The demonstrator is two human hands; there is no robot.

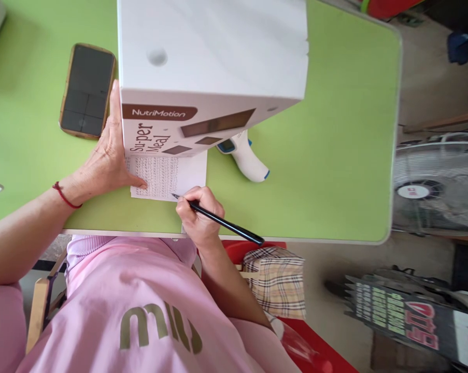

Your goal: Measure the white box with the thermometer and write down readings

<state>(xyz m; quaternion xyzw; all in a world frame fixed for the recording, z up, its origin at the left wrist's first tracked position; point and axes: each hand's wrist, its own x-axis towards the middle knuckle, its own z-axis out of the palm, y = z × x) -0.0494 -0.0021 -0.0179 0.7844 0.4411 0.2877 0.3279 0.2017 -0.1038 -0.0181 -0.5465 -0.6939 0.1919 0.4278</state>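
Observation:
In my right hand (200, 215) is a black pen (226, 223), its tip at the lower right part of a white sheet of paper (190, 173). Rows of small handwriting cover the sheet's left and middle. My left hand (111, 150) lies spread, its thumb on the sheet's left side and its fingers along the left side of a large white box (214, 52). The box is printed "NutriMotion" and "Su-per Meal", and it hides the top of the sheet. A red string circles my left wrist.
A phone in a brown-edged case (86, 90) lies left of the box on the green table (346, 129). A white handheld thermometer (249, 158) rests right of the paper. Beyond the table's right edge stands a fan (431, 191). A plaid bag (276, 280) is below the front edge.

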